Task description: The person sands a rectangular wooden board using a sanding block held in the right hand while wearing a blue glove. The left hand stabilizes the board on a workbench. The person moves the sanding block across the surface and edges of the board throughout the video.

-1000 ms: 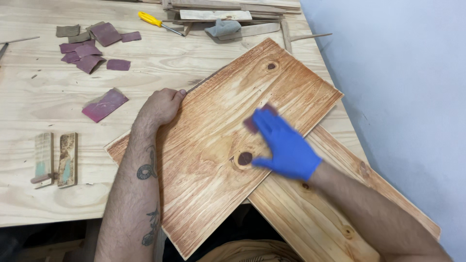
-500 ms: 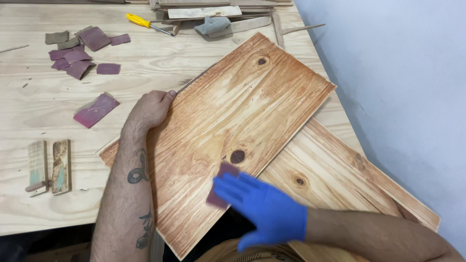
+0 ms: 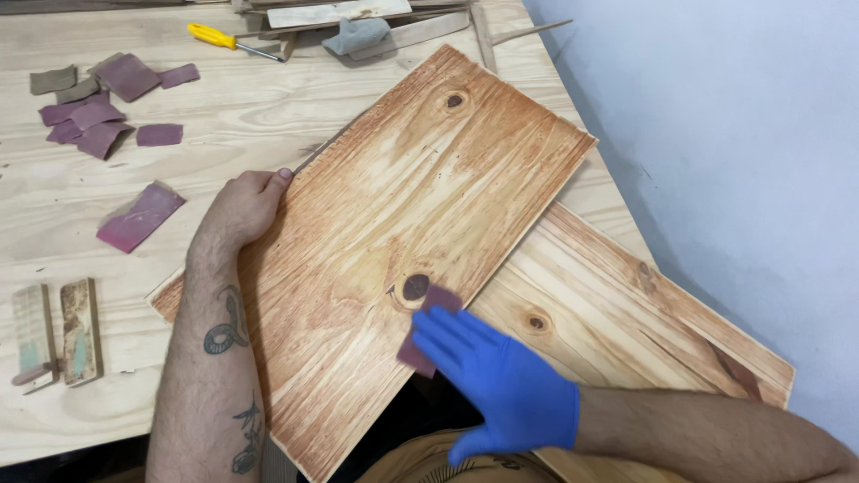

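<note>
A reddish-stained pine board [image 3: 376, 206] with dark knots lies slantwise on the workbench, across a second stained board [image 3: 617, 331]. My left hand [image 3: 240, 207], bare, rests on the top board's left edge and holds it down. My right hand [image 3: 497, 380], in a blue glove, presses a small maroon piece of sandpaper [image 3: 429, 326] flat against the top board, just below a dark knot [image 3: 415, 287] near its lower right edge.
The pale plywood workbench [image 3: 107, 385] holds several loose maroon sandpaper scraps [image 3: 89, 112], another sandpaper piece [image 3: 139, 217], two small wooden blocks [image 3: 55, 335], a yellow-handled screwdriver [image 3: 224, 38], a grey cloth [image 3: 356, 36] and stacked wood strips at the back. A light blue wall [image 3: 743, 134] stands on the right.
My right hand swept the sandpaper from the board's middle down toward its near edge, then slightly back up beside the knot. My left hand stayed on the edge. The camera view shifted.
</note>
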